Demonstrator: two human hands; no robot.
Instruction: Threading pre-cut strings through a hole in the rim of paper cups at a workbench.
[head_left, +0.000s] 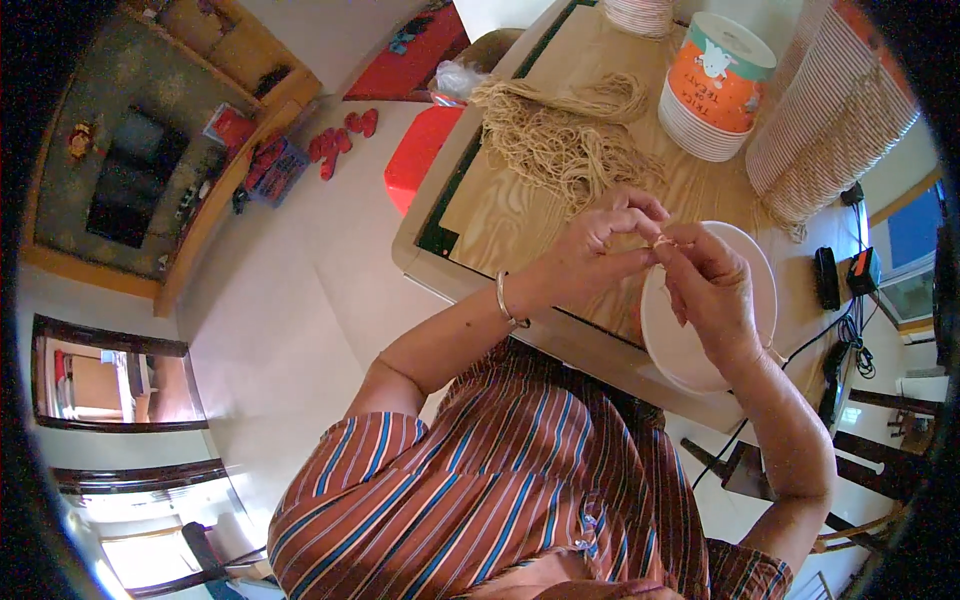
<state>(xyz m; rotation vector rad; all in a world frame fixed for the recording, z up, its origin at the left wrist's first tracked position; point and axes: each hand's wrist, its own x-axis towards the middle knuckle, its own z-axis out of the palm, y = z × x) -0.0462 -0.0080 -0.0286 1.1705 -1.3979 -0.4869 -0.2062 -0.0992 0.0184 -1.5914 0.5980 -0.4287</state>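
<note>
My left hand [598, 248], with a bracelet at its wrist, and my right hand [712, 292] meet fingertip to fingertip above a white round paper bucket [740, 250]. Both are closed in a pinch around something small, perhaps a cord end, too hidden to name. A short bit of tan cord [773, 352] shows at the bucket's right side by my right wrist. Just beyond my left hand lies a loose, tangled heap of tan cord [560, 150] on the wood-patterned table [600, 300].
A stack of orange and green paper buckets [715, 90] stands at the back, beside tall nested bucket stacks [835, 120] with cord handles hanging down. Black adapters [826, 278] and cables [852, 335] lie at the right. A red stool [420, 155] stands left of the table.
</note>
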